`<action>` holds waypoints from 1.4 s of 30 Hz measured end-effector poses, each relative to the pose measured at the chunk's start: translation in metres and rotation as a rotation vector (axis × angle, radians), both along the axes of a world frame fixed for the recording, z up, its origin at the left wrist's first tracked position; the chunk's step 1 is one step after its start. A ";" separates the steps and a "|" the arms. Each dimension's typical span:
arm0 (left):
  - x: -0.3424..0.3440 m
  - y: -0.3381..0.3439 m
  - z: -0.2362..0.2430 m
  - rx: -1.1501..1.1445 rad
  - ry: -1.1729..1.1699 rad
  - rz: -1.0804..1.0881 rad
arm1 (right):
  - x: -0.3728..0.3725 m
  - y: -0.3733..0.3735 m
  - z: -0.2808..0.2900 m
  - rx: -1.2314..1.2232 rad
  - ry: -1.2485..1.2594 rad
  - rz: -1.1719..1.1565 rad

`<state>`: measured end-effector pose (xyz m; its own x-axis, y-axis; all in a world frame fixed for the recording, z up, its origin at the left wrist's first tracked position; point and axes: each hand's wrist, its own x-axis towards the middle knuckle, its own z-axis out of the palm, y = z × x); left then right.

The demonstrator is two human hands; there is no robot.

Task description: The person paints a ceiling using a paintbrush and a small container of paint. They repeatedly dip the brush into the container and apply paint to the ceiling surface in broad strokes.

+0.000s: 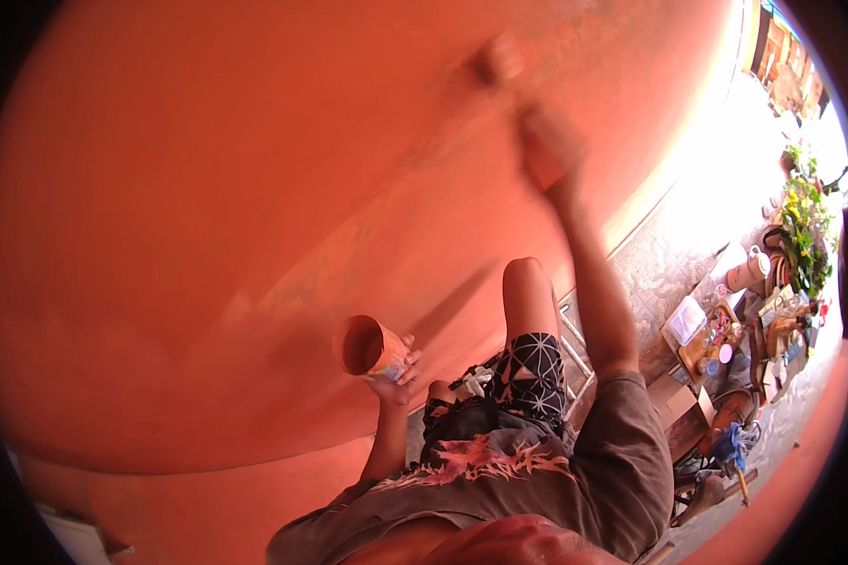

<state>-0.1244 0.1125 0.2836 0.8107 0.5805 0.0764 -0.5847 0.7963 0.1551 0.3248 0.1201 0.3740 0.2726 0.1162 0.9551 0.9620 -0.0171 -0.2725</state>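
Note:
An orange wall (pixel 179 207) fills most of the head view, with paler, patchy streaks across its middle. My right hand (pixel 548 151) is raised high against it at the end of a stretched arm. That hand is closed round a paintbrush (pixel 501 60) whose head is at the wall; both are smeared by motion. Lower down, the fingers of my left hand (pixel 398 377) wrap round a paint cup (pixel 386 352). The cup is tilted, its mouth facing up and left, and its inside looks orange-brown. Its outer side carries smudges of paint.
Metal ladder rails (pixel 577 350) show beside my bent leg. To the right, a cluttered low spread holds cardboard boxes (pixel 671 400), a pinkish bucket (pixel 748 271), a wooden tray (pixel 695 358) and a blue cloth (pixel 731 444). Green plants (pixel 805 226) stand beyond, near a brightly lit tiled floor (pixel 664 250).

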 end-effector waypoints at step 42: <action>0.002 0.020 -0.013 -0.037 0.164 -0.136 | -0.167 -0.042 0.095 -0.149 -0.284 0.799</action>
